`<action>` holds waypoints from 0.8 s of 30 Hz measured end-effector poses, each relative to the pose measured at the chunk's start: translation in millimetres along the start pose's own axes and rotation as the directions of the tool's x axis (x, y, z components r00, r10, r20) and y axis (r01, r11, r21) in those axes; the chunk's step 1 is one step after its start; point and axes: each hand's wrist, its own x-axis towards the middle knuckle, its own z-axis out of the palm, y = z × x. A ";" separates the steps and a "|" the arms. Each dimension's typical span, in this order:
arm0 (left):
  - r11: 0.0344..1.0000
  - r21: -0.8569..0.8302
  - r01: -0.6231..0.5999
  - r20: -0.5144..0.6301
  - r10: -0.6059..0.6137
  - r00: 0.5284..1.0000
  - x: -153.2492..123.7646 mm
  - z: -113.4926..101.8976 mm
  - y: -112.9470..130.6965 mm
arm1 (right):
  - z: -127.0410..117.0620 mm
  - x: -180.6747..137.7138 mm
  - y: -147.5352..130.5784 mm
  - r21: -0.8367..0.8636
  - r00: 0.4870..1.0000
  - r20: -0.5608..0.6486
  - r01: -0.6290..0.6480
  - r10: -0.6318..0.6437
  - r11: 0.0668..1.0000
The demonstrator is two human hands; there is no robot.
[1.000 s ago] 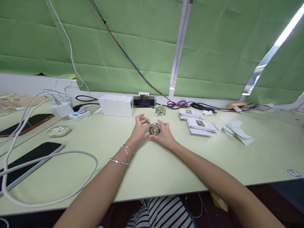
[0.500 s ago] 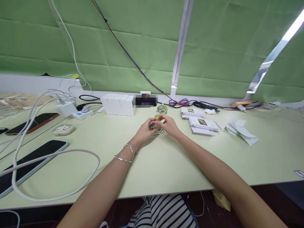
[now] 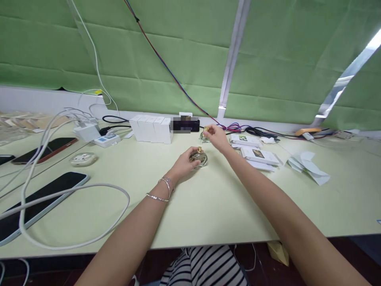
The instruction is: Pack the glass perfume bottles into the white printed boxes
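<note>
My left hand (image 3: 185,163) is closed around a round, clear glass perfume bottle (image 3: 200,159) that stands on the table. Its short gold-coloured neck points up, bare of any cap. Farther back and to the right, my right hand (image 3: 216,137) pinches a small gold-coloured cap (image 3: 206,128) between thumb and fingertips. Just below that cap is a greenish clear glass piece (image 3: 203,138), partly hidden by my right fingers; whether the two touch I cannot tell.
White boxes (image 3: 151,130) stand at the back left beside a propped phone (image 3: 194,126). Flat white cartons (image 3: 259,156) and crumpled paper (image 3: 309,167) lie to the right. A phone (image 3: 44,202) and a looping white cable (image 3: 126,206) occupy the left side.
My right hand has come off the bottle, moving back and right with the gold cap in its fingers. The bottle's neck now shows. My left hand stays on the bottle.
</note>
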 end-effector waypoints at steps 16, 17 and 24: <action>0.995 0.082 0.064 -0.074 -0.058 0.996 -0.4 1.8 3.5 | -4.4 -32.9 -10.1 -0.040 0.914 0.279 0.316 -0.293 0.948; 0.995 0.082 0.061 -0.071 -0.055 0.996 -0.4 1.7 3.2 | -3.0 -34.4 -16.7 -0.055 0.898 0.316 0.340 -0.307 0.939; 0.992 0.110 0.067 -0.080 -0.059 0.995 -2.3 0.4 2.1 | -8.0 -14.1 -23.4 -0.053 0.968 0.017 0.250 -0.249 0.967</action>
